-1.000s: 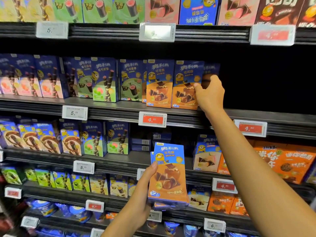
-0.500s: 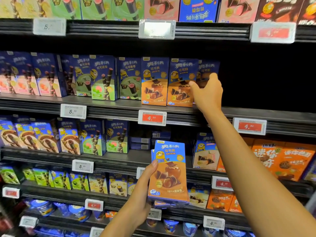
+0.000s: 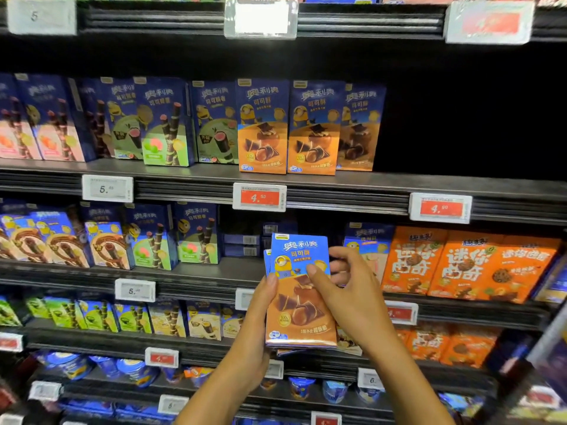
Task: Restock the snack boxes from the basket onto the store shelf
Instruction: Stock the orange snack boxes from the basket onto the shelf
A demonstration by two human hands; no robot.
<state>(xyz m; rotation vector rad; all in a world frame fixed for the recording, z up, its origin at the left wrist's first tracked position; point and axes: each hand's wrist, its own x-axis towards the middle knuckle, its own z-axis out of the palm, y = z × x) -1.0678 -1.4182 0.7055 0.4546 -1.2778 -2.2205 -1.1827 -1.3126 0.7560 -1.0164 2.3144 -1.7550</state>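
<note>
The stack point(image 3: 267, 258), long axis upright, is gripped by the left hand point(image 3: 256, 329); its front box point(image 3: 299, 320) is pinched by the right hand point(image 3: 352, 297). The shelf gap point(image 3: 445, 183) lies up-right, nearer the right hand.

A shop: stocked shelves point(image 3: 337, 187) carrying price tags point(image 3: 259, 197).

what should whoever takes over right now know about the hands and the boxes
Left hand grips a small stack of boxes from the left; right hand pinches the front box, thumb on its face.
Done: three matching boxes stand on the shelf above.
Left: place the held ones, probably in the gap to their right. Basket not in view.
</note>
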